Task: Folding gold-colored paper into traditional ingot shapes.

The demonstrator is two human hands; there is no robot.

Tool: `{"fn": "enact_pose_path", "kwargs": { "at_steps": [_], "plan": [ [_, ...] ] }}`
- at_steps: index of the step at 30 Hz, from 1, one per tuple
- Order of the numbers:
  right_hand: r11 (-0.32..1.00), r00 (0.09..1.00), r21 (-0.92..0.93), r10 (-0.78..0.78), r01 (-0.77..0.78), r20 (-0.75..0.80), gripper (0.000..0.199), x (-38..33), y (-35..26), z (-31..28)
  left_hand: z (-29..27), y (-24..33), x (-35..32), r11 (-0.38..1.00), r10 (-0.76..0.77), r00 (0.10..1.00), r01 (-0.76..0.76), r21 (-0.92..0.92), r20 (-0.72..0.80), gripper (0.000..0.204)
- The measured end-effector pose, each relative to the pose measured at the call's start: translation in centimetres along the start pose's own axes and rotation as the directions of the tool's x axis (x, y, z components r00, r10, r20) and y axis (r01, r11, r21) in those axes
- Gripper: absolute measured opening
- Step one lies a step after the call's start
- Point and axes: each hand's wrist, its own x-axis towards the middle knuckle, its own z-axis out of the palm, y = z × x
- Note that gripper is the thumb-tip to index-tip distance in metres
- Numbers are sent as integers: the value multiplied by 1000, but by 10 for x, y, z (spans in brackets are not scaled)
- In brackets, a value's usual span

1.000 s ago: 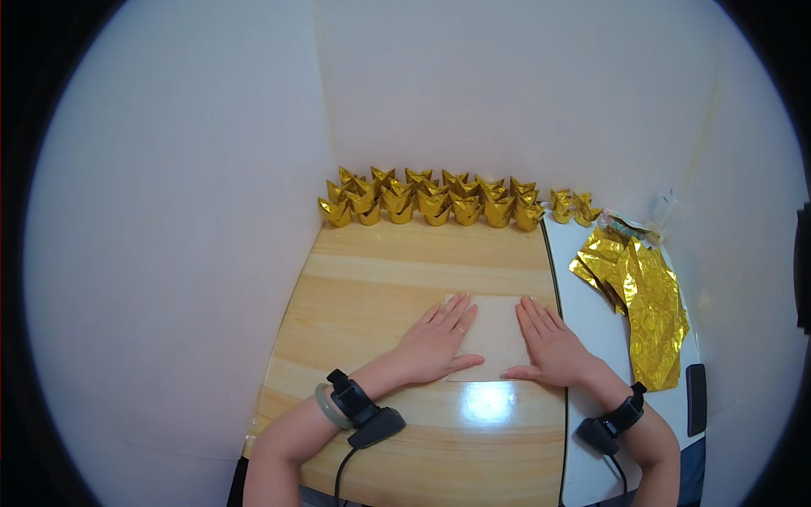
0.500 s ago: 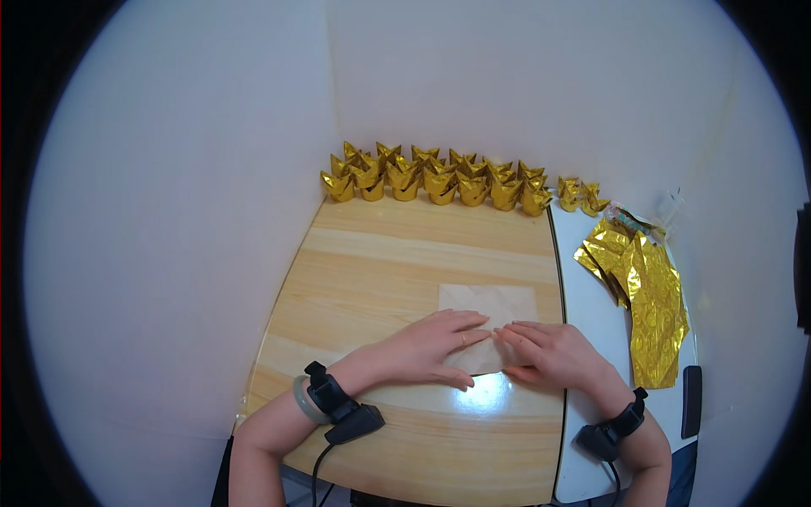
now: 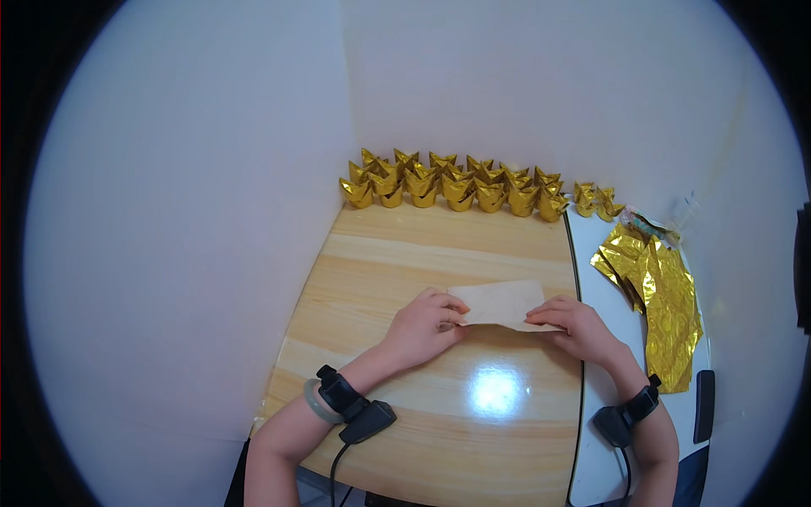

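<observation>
A pale beige sheet of paper (image 3: 498,302), folded into a wide strip, is held between my two hands over the wooden table. My left hand (image 3: 429,328) pinches its left end with thumb and fingers. At the right end, my right hand (image 3: 574,325) grips the lower corner, fingers on top and thumb hidden beneath. The paper's near edge looks slightly lifted off the tabletop. Each wrist carries a black strapped device with a cable, and a pale bangle (image 3: 319,404) circles my left wrist.
Several folded gold foil ingots (image 3: 460,193) stand in rows along the table's far edge. Crumpled gold foil sheets (image 3: 672,313) lie on the white surface (image 3: 604,338) at the right. A dark flat object (image 3: 704,406) lies near its right edge. Pale walls rise at the left and back.
Both hands have moved apart, from flat on the paper to gripping its two ends. The paper is now a narrower strip, raised at its near edge. The view has shifted slightly left.
</observation>
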Motion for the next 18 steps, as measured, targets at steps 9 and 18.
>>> {"fn": "enact_pose_path", "kwargs": {
  "at_steps": [9,18],
  "plan": [
    [900,884,195,306,-389,354,25,-4,-15,-10,-6,31,-2,989,-119,993,117,93,23,25],
    [882,893,200,446,-426,-64,62,-4,-28,18,2,32,1,941,-333,940,336,-39,70,32]
  ]
}}
